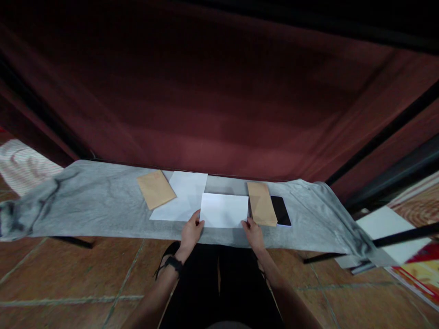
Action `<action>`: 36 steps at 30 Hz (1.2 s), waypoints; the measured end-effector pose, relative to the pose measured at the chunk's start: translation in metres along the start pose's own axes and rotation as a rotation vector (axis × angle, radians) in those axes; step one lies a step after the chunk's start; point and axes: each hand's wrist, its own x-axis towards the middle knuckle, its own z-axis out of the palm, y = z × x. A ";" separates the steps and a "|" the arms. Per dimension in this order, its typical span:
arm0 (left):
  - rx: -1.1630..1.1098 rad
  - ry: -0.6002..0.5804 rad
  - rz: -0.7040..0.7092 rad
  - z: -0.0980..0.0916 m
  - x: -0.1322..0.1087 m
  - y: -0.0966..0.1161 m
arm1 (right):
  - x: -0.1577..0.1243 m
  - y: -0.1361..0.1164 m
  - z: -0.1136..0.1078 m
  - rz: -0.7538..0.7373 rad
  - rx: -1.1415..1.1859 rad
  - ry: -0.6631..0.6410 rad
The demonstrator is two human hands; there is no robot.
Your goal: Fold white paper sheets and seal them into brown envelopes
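Observation:
Between my two hands is a white sheet of paper [224, 210], wider than it is tall. My left hand [191, 230] pinches its lower left edge, and a dark watch [173, 263] sits on that wrist. At the lower right corner, my right hand [254, 232] grips the same sheet between thumb and fingers. Just left of it lies more white paper [185, 194], partly under a brown envelope [156, 188]. Close beside my right hand rests another brown envelope [261, 203].
A grey cloth [103, 201] covers the narrow table. Right of the second envelope lies a dark phone [281, 210]. Behind the table rises a dark red panel [219, 114]. Black metal bars [384, 132] slant at the right, above a tiled floor [85, 283].

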 end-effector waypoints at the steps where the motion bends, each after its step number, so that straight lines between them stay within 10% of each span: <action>1: 0.023 0.000 -0.002 0.001 0.000 0.001 | 0.000 0.000 0.001 0.003 -0.010 0.003; 26: 0.248 0.020 0.045 0.015 0.000 0.015 | 0.000 -0.007 0.016 -0.188 -0.313 0.133; 31: 0.466 0.140 0.349 0.028 -0.009 0.028 | 0.009 -0.030 0.034 -0.380 -0.142 0.082; 36: 0.519 -0.027 0.515 0.065 -0.007 0.032 | 0.014 -0.052 0.059 -0.379 -0.186 -0.050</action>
